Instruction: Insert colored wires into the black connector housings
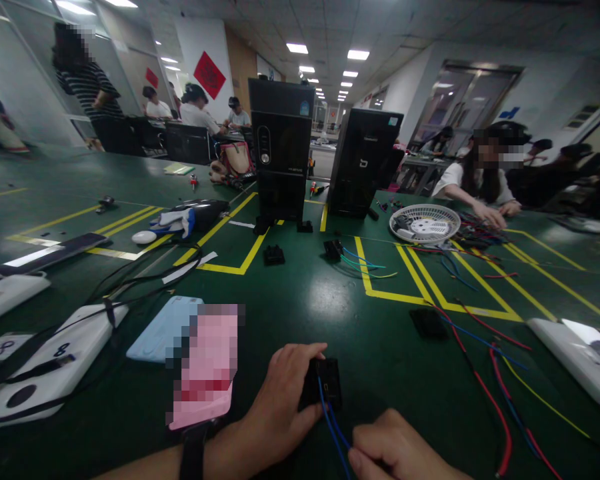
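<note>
My left hand is closed around the side of a small black plastic block low over the green table, its fingers at the far edge and its thumb at the near one. Two blue wires run from the block toward me. Fingers curled, my right hand pinches one blue wire just right of the block. Farther off lie a similar black block with blue and green wires, and another black block showing no wires. A flat black piece sits to the right.
Pink and blue phone-like objects and a white device with black cables lie left. Loose red wires spread right. Two black computer towers stand behind, near a white basket. Across the table, a person handles wires.
</note>
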A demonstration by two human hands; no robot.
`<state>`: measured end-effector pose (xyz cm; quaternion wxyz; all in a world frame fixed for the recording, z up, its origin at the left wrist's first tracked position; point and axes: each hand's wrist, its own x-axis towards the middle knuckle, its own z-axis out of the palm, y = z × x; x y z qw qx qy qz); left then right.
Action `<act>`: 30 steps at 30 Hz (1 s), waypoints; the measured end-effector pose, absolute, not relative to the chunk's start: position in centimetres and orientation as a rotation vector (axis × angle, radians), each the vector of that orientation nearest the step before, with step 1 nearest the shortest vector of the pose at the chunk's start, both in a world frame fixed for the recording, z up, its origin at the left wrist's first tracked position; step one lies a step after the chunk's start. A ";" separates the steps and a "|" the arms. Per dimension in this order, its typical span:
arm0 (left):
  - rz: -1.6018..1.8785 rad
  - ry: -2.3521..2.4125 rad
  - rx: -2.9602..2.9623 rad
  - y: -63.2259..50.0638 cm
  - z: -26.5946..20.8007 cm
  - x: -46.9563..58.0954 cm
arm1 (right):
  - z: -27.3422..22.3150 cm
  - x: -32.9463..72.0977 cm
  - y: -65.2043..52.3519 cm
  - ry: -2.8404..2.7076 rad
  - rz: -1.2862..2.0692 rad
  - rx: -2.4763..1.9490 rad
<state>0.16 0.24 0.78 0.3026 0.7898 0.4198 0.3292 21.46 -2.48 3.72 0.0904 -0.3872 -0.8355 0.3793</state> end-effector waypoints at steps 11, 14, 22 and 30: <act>0.891 1.113 2.094 0.3 0.2 0.0 | 2.9 21.2 -2.5 -2.312 1.289 -1.161; 0.890 1.111 2.090 0.3 0.4 0.0 | 2.7 21.3 -2.3 -2.266 1.198 -1.086; 0.884 1.092 2.103 0.3 0.3 -0.1 | 3.4 21.2 -2.3 -2.464 1.273 -1.171; 0.848 1.064 2.121 0.0 0.7 0.2 | 4.4 21.4 -2.3 -2.431 1.202 -1.003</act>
